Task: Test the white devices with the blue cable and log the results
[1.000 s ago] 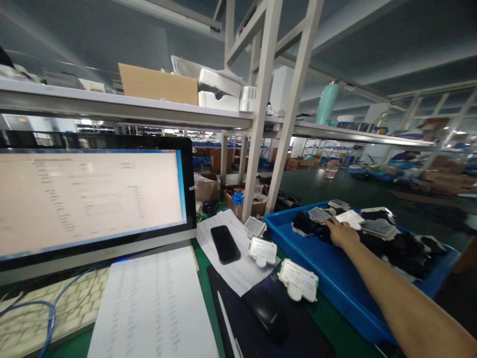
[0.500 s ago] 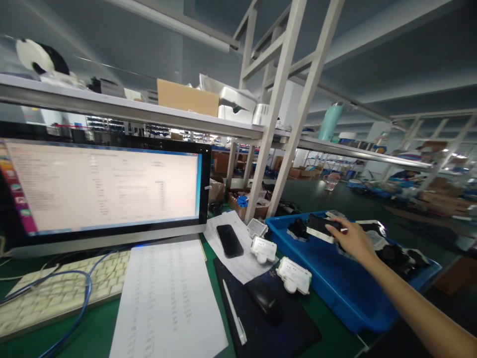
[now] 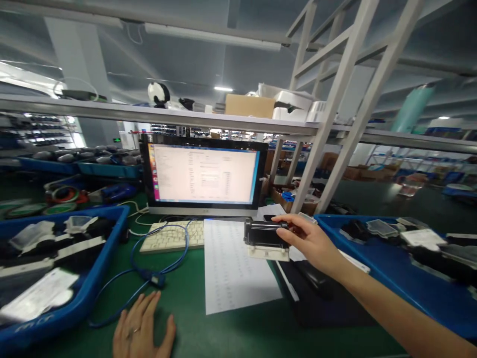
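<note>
My right hand (image 3: 307, 241) grips a black-and-white device (image 3: 265, 239) by its right end, thumb and fingers around the black body. The device hangs over the right edge of a printed paper sheet (image 3: 233, 268); its lower white strip carries a small dark mark. My left hand (image 3: 143, 328) rests on the green table with fingers spread, a ring on one finger and nothing held. Just beyond it lies the plug end of a blue cable (image 3: 157, 279). A black mouse (image 3: 315, 278) sits partly behind my right wrist.
Blue trays with black and white devices stand at the left (image 3: 121, 233) and at the right (image 3: 345, 253). A monitor (image 3: 204, 174) and a pale keyboard (image 3: 179, 236) are ahead. Above runs a shelf (image 3: 186, 117), with slanted metal posts (image 3: 335, 109) at the right.
My right hand has lifted the device out of the right tray and brought it left over the paper. The view has turned left, and my left hand and the left tray now show.
</note>
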`<action>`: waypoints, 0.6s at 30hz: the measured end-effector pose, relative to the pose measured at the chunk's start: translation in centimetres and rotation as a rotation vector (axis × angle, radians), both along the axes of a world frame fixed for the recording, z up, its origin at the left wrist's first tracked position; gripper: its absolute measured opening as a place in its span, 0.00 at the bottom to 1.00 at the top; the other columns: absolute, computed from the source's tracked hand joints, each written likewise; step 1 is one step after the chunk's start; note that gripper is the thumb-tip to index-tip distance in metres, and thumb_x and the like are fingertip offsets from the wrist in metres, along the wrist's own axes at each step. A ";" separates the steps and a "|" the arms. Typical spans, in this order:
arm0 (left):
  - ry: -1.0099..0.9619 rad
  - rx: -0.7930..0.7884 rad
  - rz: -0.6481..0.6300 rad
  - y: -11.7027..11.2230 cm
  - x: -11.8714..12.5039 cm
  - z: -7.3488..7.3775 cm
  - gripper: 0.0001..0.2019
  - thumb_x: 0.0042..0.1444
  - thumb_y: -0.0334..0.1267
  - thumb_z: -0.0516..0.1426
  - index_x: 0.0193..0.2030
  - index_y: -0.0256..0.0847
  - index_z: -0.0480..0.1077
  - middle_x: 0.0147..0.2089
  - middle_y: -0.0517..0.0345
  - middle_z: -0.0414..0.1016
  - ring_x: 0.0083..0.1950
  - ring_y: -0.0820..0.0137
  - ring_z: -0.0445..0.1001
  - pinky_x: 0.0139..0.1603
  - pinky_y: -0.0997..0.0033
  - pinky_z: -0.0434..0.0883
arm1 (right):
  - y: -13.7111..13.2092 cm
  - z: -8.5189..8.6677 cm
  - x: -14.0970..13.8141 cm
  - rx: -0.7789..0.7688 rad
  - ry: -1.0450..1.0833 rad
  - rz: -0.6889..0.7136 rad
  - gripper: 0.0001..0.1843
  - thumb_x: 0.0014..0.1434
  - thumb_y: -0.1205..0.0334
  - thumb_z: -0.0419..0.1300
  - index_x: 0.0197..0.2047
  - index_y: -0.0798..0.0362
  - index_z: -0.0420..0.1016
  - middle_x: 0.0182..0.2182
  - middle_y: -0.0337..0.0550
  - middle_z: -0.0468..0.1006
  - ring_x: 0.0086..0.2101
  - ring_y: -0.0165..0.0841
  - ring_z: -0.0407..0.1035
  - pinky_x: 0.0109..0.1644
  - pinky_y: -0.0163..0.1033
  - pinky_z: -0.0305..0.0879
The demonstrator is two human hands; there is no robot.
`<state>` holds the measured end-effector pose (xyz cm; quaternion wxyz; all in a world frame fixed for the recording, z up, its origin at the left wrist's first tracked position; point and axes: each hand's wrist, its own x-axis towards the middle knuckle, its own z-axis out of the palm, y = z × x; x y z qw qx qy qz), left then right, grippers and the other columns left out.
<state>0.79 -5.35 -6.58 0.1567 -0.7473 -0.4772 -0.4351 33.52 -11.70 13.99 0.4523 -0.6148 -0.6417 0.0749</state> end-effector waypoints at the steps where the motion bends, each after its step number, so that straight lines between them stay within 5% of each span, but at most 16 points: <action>1: 0.001 0.010 0.013 -0.2 0.1 0.3 0.25 0.52 0.40 0.53 0.57 0.37 0.59 0.52 0.44 0.69 0.57 0.55 0.64 0.62 0.48 0.54 | 0.2 0.1 -1.0 -0.004 -0.007 0.029 0.18 0.55 0.47 0.57 0.42 0.50 0.74 0.28 0.38 0.71 0.26 0.30 0.65 0.28 0.35 0.63; 7: -0.018 0.047 0.012 -0.7 0.6 1.2 0.23 0.53 0.39 0.53 0.55 0.36 0.61 0.51 0.45 0.70 0.56 0.56 0.65 0.62 0.50 0.55 | 0.7 0.6 -3.8 -0.049 -0.051 0.102 0.17 0.58 0.48 0.55 0.45 0.49 0.73 0.30 0.39 0.71 0.28 0.31 0.66 0.31 0.36 0.63; 18: -0.024 0.081 0.007 -0.5 0.6 1.0 0.21 0.53 0.39 0.54 0.54 0.33 0.63 0.50 0.43 0.70 0.55 0.55 0.65 0.61 0.48 0.56 | 0.0 1.1 -5.0 -0.088 -0.008 0.139 0.18 0.58 0.48 0.56 0.46 0.49 0.72 0.32 0.39 0.72 0.29 0.30 0.65 0.30 0.35 0.62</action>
